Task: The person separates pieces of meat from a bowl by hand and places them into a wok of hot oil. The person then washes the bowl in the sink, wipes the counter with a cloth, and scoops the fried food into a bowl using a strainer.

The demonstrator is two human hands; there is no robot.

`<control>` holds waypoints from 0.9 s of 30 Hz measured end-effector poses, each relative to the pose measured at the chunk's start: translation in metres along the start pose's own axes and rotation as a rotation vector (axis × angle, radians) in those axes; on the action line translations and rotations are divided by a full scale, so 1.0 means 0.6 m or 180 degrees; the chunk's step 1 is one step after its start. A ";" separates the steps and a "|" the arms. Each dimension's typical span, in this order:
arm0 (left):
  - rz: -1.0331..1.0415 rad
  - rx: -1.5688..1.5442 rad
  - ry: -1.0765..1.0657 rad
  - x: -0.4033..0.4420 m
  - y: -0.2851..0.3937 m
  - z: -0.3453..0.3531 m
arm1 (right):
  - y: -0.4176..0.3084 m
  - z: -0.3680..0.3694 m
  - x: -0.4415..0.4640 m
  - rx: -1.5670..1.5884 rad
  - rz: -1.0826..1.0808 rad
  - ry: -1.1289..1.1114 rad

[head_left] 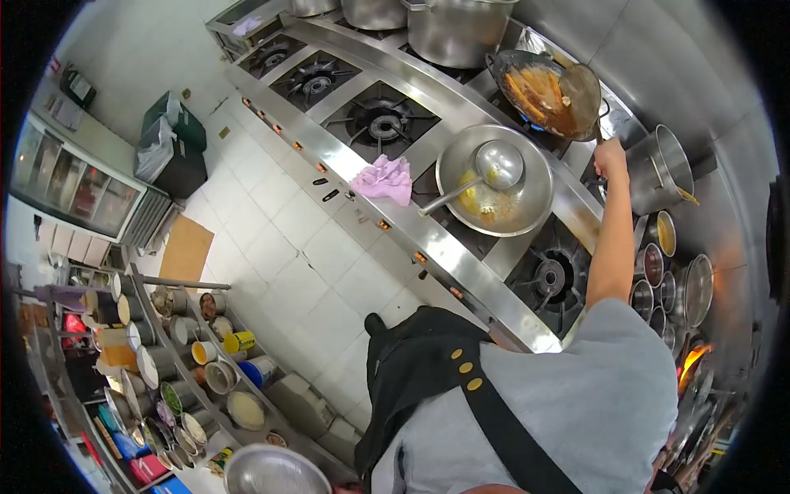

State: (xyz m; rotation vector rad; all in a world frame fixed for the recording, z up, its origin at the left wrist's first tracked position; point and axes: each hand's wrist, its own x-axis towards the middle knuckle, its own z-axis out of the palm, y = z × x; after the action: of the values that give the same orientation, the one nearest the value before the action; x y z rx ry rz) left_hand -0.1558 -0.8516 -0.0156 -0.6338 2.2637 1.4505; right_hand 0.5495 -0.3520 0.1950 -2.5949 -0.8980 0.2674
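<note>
My right hand (611,159) is closed around the handle of a round skimmer (581,89), with my arm stretched out over the stove. The skimmer's disc rests over the right side of a dark wok (499,67), which sits on a back burner and holds brown-orange sauce and long orange pieces (533,89). Blue flame shows under the wok. Nearer me lies a wide steel pan (535,210) with yellow and orange residue, and a ladle (499,165) leans in it. My left hand is outside the view.
A pink cloth (383,179) lies on the stove's front edge. Large stockpots (457,33) stand at the back, and a tall pot (658,177) is right of my hand. Small metal containers (650,265) line the wall. Shelves of tubs (189,362) stand at lower left.
</note>
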 end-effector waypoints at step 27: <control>0.0317 0.1520 -0.5979 -0.570 0.317 1.015 | -0.003 0.024 -0.073 -0.0287 -0.0605 0.0860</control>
State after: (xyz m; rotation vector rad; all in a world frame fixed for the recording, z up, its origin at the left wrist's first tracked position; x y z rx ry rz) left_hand 0.0646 -0.1670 0.0680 0.7730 0.9066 0.6845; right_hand 0.5102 -0.3738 0.1847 -2.5214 -1.0662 -0.1755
